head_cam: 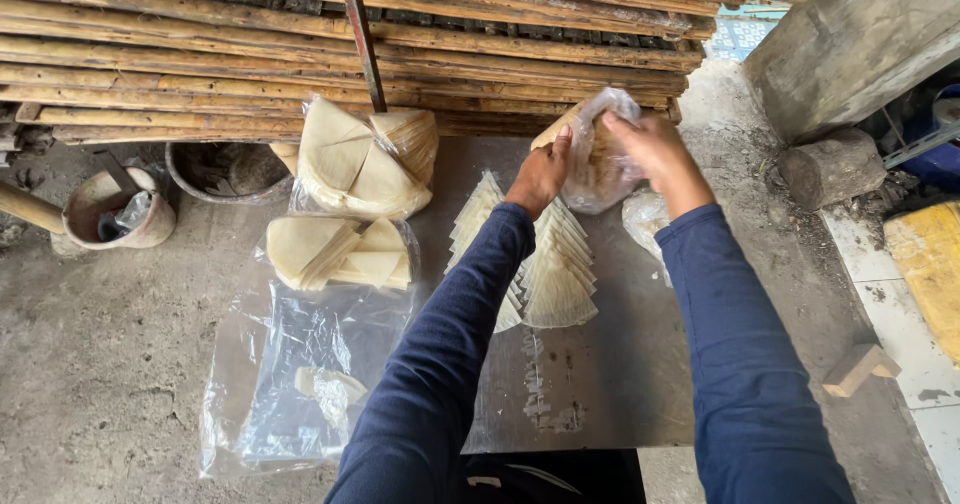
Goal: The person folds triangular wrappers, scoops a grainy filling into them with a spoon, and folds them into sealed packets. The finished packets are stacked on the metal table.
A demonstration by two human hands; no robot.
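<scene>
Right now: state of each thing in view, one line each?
Left hand: gripping the clear bag.
Right hand: gripping the same bag.
Clear bag: lifted, partly filled with wedges.
Loose wedge rows: fanned flat on the board.
Two filled bags: lying at left.
Empty plastic bags: flat, unfilled.

Two hands (600, 164), three filled plastic bags (365, 159), two fanned rows of wedges (555, 269), one clay pot (115, 209)

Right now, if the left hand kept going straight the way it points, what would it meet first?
The left hand already touches the clear plastic bag; beyond that, probably the stacked bamboo poles, though depth is unclear.
</scene>
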